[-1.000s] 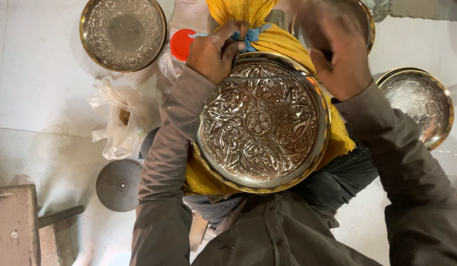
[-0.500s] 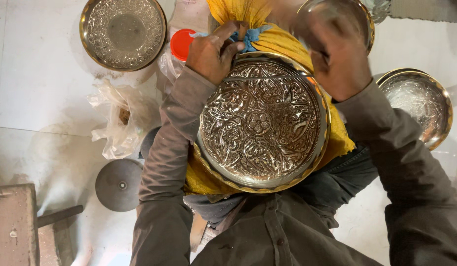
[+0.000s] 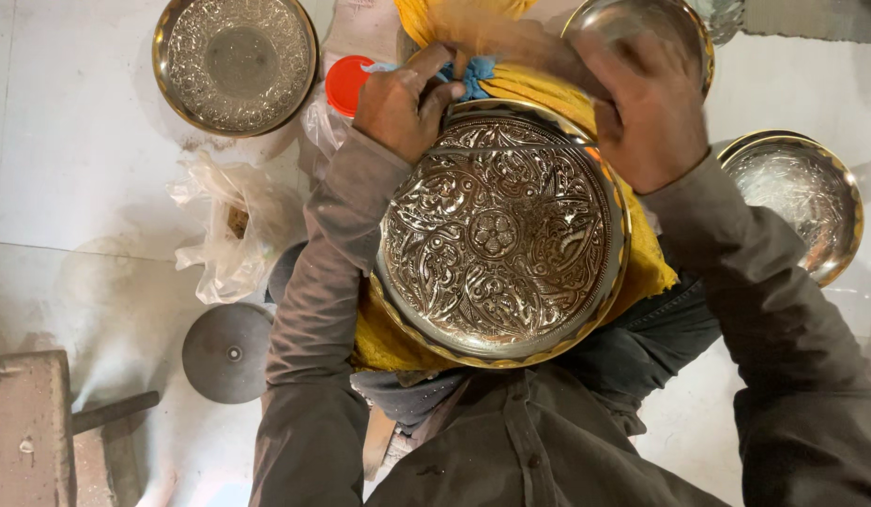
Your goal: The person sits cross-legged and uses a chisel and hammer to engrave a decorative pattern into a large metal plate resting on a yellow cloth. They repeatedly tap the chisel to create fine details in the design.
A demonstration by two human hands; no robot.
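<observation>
A round engraved brass plate (image 3: 496,235) with floral relief rests on a yellow cloth (image 3: 642,263) over my lap. My left hand (image 3: 403,103) grips the plate's far left rim, with a blue cloth (image 3: 475,75) by its fingers. My right hand (image 3: 647,108) is closed over the far right rim; motion blur hides what its fingers hold.
Another engraved plate (image 3: 234,61) lies on the pale floor at top left. A shiny plate (image 3: 802,202) sits at right and a third (image 3: 642,23) at the top. A red lid (image 3: 346,84), a plastic bag (image 3: 234,230), a grey disc (image 3: 227,352) and a block (image 3: 27,427) lie to the left.
My right hand has shifted slightly over the plate's far rim. The plate and my left hand have stayed in place.
</observation>
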